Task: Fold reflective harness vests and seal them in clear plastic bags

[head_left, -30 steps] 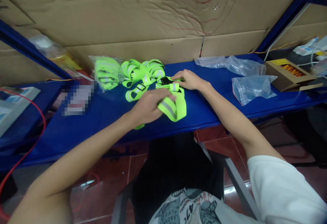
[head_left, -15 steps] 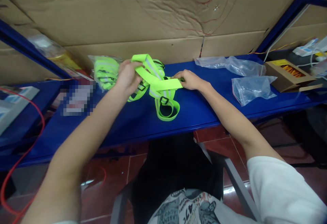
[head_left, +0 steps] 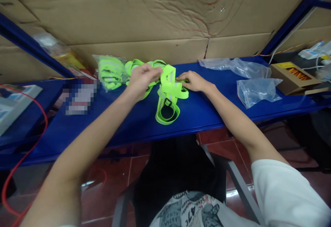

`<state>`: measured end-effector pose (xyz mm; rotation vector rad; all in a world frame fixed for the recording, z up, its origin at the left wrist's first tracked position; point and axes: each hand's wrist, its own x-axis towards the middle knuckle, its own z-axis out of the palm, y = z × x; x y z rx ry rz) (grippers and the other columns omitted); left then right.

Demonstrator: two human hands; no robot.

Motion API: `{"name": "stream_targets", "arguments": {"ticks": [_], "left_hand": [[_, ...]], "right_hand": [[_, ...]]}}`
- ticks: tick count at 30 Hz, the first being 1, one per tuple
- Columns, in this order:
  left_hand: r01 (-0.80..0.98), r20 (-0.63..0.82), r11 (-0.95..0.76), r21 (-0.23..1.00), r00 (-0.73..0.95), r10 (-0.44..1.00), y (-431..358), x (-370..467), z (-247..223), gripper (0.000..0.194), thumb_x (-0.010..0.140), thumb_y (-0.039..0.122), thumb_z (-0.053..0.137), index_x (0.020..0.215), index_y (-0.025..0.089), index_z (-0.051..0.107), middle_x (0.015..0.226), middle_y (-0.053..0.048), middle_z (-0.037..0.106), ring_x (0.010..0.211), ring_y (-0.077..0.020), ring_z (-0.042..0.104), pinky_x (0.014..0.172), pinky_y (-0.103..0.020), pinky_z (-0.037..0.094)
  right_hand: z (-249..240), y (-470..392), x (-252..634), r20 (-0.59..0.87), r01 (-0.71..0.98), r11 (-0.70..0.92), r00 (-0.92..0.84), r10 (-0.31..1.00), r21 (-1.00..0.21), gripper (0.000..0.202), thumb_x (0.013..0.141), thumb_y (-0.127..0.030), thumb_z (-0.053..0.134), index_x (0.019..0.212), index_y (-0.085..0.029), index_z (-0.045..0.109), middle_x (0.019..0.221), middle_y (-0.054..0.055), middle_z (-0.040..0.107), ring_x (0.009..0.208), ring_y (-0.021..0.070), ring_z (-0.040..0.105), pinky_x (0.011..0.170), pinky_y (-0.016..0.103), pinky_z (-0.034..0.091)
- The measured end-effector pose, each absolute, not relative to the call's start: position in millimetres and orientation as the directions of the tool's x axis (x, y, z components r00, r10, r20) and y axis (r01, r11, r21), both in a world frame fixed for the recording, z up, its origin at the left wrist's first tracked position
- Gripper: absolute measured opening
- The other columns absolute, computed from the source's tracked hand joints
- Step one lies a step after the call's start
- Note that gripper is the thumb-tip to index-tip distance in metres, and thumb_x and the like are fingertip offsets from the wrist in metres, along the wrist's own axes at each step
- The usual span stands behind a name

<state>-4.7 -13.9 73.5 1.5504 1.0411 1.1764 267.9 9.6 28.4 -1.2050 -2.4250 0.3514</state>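
A neon-yellow reflective strap [head_left: 170,89] with a silvery stripe lies in a folded bundle, its looped end and black buckle toward the front edge. My right hand [head_left: 193,81] is closed at the bundle's right side, thumb and fingers pinching the strap. My left hand [head_left: 143,79] is at the upper left of the bundle, its fingertips together against a raised fold of the strap; the exact hold is blurred. More neon straps [head_left: 133,65] lie behind my left hand, partly hidden. A clear bag of folded neon straps [head_left: 110,71] sits left of them.
The blue table [head_left: 124,123] backs onto a cardboard wall [head_left: 113,16]. Clear plastic bags [head_left: 258,90] and an open cardboard box [head_left: 294,78] with orange contents are on the right. A red cable [head_left: 42,130] hangs at left.
My left hand has shifted right, toward the bundle. The strap length stretched between my hands is now folded over, with a loop sticking out at the right. My right hand stays nearly in place.
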Motion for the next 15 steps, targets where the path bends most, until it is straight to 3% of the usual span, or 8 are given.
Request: {"name": "stream_targets", "arguments": {"ticks": [2,4,6,8,11,15], "left_hand": [[0.351,0.267,-0.404,0.845,0.378,0.886,-36,4,68,0.049,0.08,0.065,0.085,0.082,0.021,0.063,0.101,-0.008,0.077,0.108,-0.0289,0.075,0.101,-0.047,0.061],[0.564,0.289,-0.564,0.603,0.505,0.813,-56,9,61,0.055,0.078,0.065,0.089,0.107,0.022,0.071,0.121,-0.011,0.075,0.121,-0.035,0.07,0.11,-0.055,0.057],[0.685,0.276,-0.609,0.4,0.544,0.793,-70,12,55,0.064,0.081,0.06,0.091,0.125,0.021,0.068,0.132,-0.014,0.069,0.132,-0.0404,0.065,0.115,-0.06,0.054],[0.754,0.239,-0.584,0.302,0.533,0.812,-75,13,51,0.066,0.085,0.048,0.089,0.138,0.019,0.063,0.138,-0.017,0.062,0.13,-0.0407,0.065,0.111,-0.059,0.057],[0.751,0.169,-0.565,0.342,0.542,0.823,-69,11,48,0.068,0.084,0.03,0.084,0.148,0.023,0.059,0.137,-0.015,0.054,0.116,-0.0337,0.069,0.102,-0.053,0.06],[0.6,0.234,-0.591,0.538,0.568,0.789,-52,4,44,0.065,0.078,0.022,0.081,0.141,0.027,0.063,0.121,-0.007,0.06,0.117,-0.0298,0.065,0.101,-0.046,0.06]], "right_hand": [[28,10,268,0.251,0.692,0.611,-0.559,0.79,-0.385,0.039,0.101,-0.019,0.066,0.134,-0.018,0.086,0.141,0.014,0.082,0.133,0.0336,0.077,0.117,0.048,0.057],[29,11,268,0.256,0.679,0.625,-0.572,0.779,-0.386,0.037,0.101,-0.02,0.065,0.13,-0.019,0.087,0.138,0.012,0.083,0.13,0.0322,0.078,0.115,0.045,0.057],[28,11,268,0.256,0.682,0.621,-0.567,0.783,-0.386,0.037,0.1,-0.02,0.065,0.129,-0.02,0.088,0.137,0.011,0.084,0.128,0.0311,0.078,0.114,0.044,0.058],[27,11,268,0.257,0.69,0.611,-0.556,0.791,-0.388,0.037,0.1,-0.021,0.066,0.131,-0.019,0.087,0.138,0.012,0.083,0.129,0.0313,0.078,0.114,0.045,0.057],[26,12,269,0.256,0.688,0.604,-0.549,0.796,-0.403,0.038,0.101,-0.024,0.067,0.134,-0.02,0.086,0.141,0.012,0.082,0.131,0.0313,0.077,0.115,0.045,0.057],[27,13,270,0.234,0.691,0.586,-0.542,0.808,-0.424,0.036,0.101,-0.028,0.069,0.132,-0.023,0.088,0.141,0.01,0.082,0.131,0.0315,0.077,0.113,0.043,0.057]]}}
